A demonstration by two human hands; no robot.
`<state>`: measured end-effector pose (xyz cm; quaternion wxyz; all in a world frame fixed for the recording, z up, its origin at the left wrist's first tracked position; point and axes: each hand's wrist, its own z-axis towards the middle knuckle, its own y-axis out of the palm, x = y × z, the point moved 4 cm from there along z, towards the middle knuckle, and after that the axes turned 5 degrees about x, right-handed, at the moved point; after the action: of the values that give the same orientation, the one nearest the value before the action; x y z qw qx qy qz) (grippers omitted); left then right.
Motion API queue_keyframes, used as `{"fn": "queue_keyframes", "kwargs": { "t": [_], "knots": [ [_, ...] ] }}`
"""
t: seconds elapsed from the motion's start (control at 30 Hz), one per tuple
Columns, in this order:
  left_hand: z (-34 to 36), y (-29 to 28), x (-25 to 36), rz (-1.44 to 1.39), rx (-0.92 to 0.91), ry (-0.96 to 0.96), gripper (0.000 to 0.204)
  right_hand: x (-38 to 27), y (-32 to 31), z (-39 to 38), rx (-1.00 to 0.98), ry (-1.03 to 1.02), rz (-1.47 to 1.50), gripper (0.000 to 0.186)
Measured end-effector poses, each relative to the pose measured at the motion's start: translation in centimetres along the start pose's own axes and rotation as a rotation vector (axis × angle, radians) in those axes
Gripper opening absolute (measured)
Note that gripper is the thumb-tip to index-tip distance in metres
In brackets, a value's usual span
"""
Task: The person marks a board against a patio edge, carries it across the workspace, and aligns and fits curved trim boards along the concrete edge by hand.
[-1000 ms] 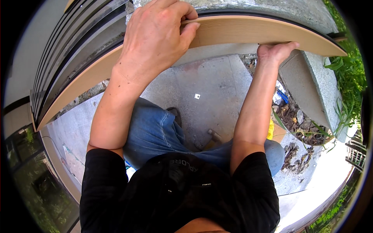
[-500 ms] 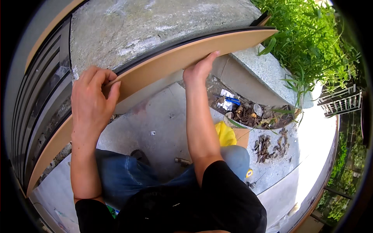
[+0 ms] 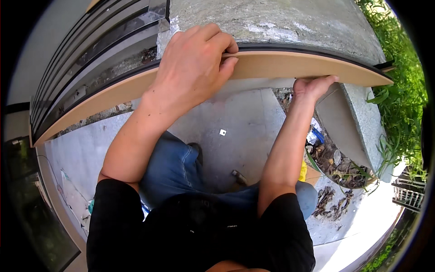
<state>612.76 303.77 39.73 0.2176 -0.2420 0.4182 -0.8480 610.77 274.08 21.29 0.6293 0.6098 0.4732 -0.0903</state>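
A long tan board with a black upper edge runs across in front of me, its face toward me. My left hand is closed over its top edge, the thumb on the near side and the fingers curled at the top. Further right, my right hand holds the board from below, thumb pointing right along the lower edge; most of its fingers are hidden behind. Beyond the board lies a rough concrete slab. Dark slatted metal stands behind the board's left part.
A blue utility knife lies by dry leaves near a curved stone ledge. Green plants grow at the right. A small white square piece lies on the grey floor. Something yellow shows beside my right knee.
My view has turned left, so the board, slab and plants sit further right in the picture. Both hands are still on the board, at about the same places along it.
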Motion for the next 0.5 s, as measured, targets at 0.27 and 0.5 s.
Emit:
{"fn": "queue_keyframes", "kwargs": {
  "t": [0.27,0.5],
  "knots": [
    [-0.2,0.0,-0.8,-0.035,-0.028,0.016,0.019,-0.2,-0.2,0.4,-0.039,-0.019,0.009,0.075],
    [-0.1,0.1,-0.2,-0.098,-0.027,-0.003,0.013,0.1,-0.6,0.7,-0.030,0.005,0.016,0.078]
  ]
}}
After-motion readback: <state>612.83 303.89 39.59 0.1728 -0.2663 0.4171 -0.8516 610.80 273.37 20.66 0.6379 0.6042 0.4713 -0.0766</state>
